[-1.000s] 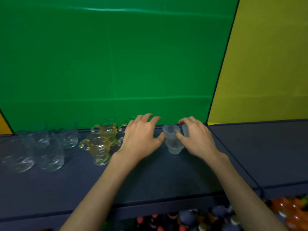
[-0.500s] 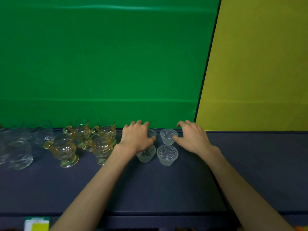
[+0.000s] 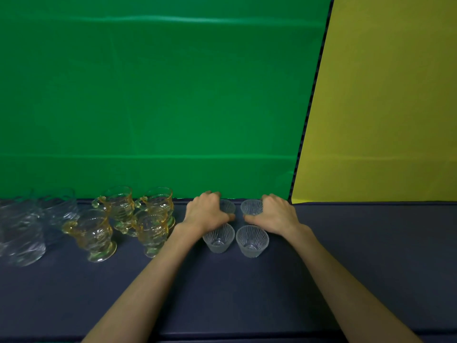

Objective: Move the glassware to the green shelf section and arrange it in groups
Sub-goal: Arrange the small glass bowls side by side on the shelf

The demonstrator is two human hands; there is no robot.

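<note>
Ranged along the dark shelf before the green backdrop, largest to smallest: clear glass bowls far left, four amber handled cups next, four small ribbed glass cups at right, two front, two rear. Probably light, rigid, slick and breakable; best pinched round the wall below the rim. Left hand curled round the rear-left cup, right hand half-closed against the rear-right one, thumbs inward.

A yellow back panel stands right of the black divider strip; its surface looks like creased paper.
</note>
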